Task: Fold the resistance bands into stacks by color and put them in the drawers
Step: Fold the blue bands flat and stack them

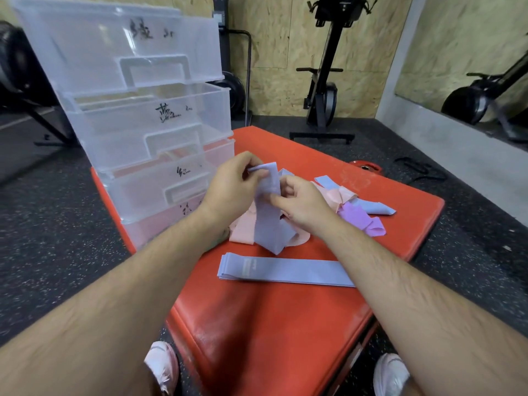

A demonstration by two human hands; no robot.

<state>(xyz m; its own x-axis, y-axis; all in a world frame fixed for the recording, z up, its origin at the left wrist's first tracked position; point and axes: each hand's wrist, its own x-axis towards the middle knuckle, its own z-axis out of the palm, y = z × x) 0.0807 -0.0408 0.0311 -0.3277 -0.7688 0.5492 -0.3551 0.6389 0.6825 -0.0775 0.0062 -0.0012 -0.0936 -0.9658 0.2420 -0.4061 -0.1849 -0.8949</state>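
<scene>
Head view, read from left to right. At the far left, a stack of 4 translucent plastic drawers [143, 110] stands on the left rear corner of the red padded worktop [271, 324]. Each drawer front bears a handwritten mark, and pink shows through the lower 2.

The left hand [231, 185] is raised just in front of the drawers, with thumb and fingertips pinching the upper end of a lavender-blue resistance band [267, 221]. The band's long axis runs from that pinch, away from the viewer, down toward the viewer. Its lower end rests on the loose pile beneath. The right hand [303, 200], fingers curled, pinches the same band partway along its right edge, close to the left hand.

Beneath and to the right of the hands lies a tangled pile of pink bands [243, 232], a purple band [360, 221] and a further blue band [374, 208], the last pointing toward the worktop's right edge.

Nearer the viewer, apart from the pile, a flat stack of folded blue bands [285, 271] lies with its long axis left to right. Its layered ends show at the left, and its right end passes under the right forearm.

2 pale shoes [163, 364] show at the bottom edge.
</scene>
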